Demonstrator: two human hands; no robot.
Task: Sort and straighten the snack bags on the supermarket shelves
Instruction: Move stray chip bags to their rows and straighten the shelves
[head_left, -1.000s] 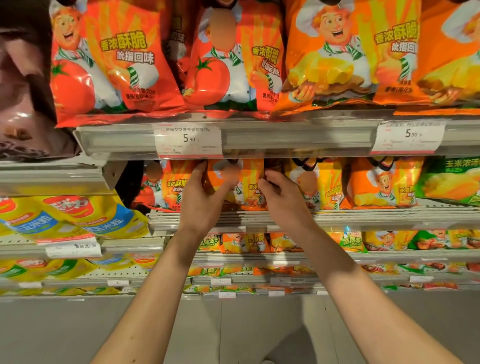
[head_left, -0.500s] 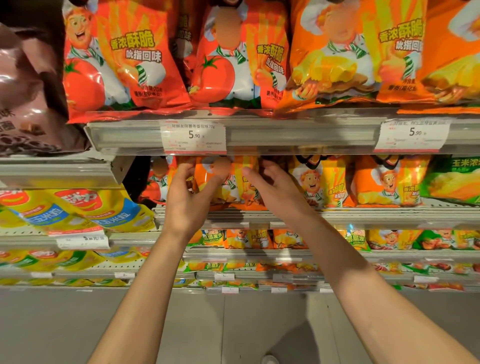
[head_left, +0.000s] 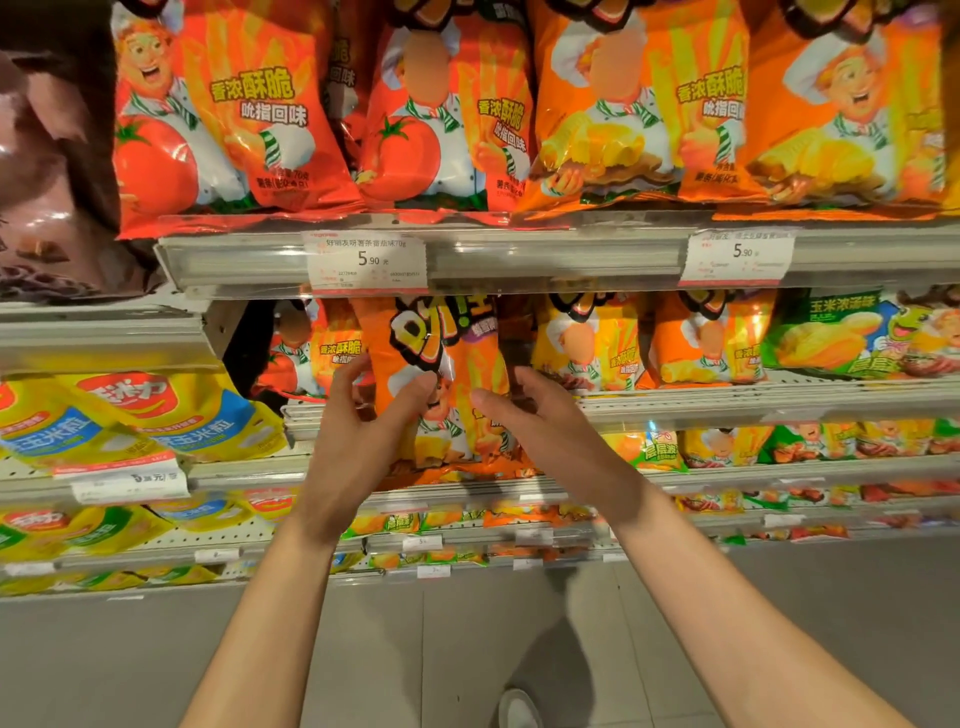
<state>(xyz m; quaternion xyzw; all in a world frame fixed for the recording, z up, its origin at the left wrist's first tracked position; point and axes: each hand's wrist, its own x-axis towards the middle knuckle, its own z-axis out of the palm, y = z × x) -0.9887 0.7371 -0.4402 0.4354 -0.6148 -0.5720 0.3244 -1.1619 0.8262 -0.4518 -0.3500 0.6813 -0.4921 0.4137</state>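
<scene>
Since the earlier frames we are seeing an orange snack bag (head_left: 447, 395) coming forward off the second shelf (head_left: 753, 402), where before both hands were reaching in among the bags standing there. Our left hand (head_left: 358, 436) is now holding that bag at its left edge, thumb lying across the front and fingers curling behind, so its grip is closing on the bag. Our right hand (head_left: 540, 421) is sitting at the bag's right edge with the thumb pointing toward the front; its fingers are going behind the bag, and we cannot tell whether that grip is closing or merely resting there. The bag is hanging upright between the two hands, in front of the shelf lip, showing big yellow cartoon lettering outlined in black and a chef figure below. On the top shelf (head_left: 519, 249), red tomato bags (head_left: 223, 119) are reading 香浓酥脆 and 吮指回味, with orange bags (head_left: 634, 114) of the same wording beside them. Below them, a price tag (head_left: 368, 260) is showing 5.90 and a line ending in 番茄味70g, and a second tag (head_left: 737, 254) is also showing 5.90. To the right, a green bag (head_left: 852, 332) is reading 玉米浓汤味. At the left, yellow bags (head_left: 130, 415) are reading 玉米粒.
</scene>
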